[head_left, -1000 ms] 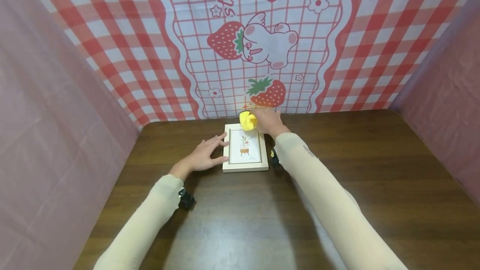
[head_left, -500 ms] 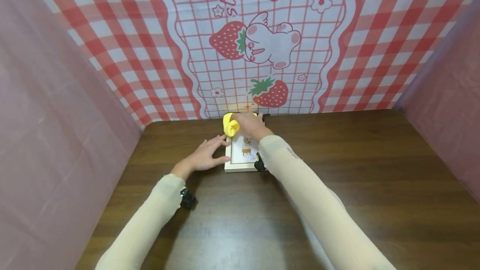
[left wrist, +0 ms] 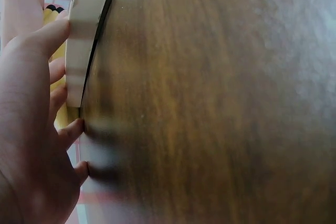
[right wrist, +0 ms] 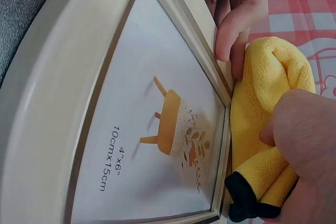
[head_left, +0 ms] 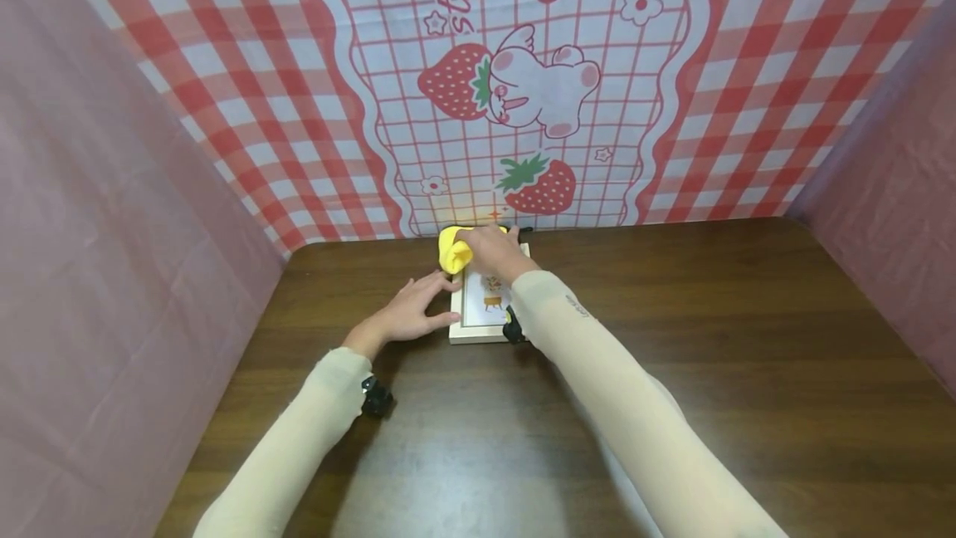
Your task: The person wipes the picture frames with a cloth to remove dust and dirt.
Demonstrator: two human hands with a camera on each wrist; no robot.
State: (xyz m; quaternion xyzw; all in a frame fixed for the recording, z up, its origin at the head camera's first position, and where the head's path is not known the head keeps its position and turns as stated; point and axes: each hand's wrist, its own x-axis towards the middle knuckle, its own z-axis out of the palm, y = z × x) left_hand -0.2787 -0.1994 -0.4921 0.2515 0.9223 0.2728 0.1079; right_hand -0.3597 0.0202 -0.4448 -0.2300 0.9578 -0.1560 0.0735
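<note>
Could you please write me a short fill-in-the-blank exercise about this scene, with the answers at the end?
1. The right hand holds a cloth whose main colour is ____.
2. In the right wrist view, the edging on the cloth is coloured ____.
3. In the head view, the left hand touches the picture frame on its ____ edge.
4. The fruit printed on the backdrop is the ____.

Missing words: yellow; black; left; strawberry.
</note>
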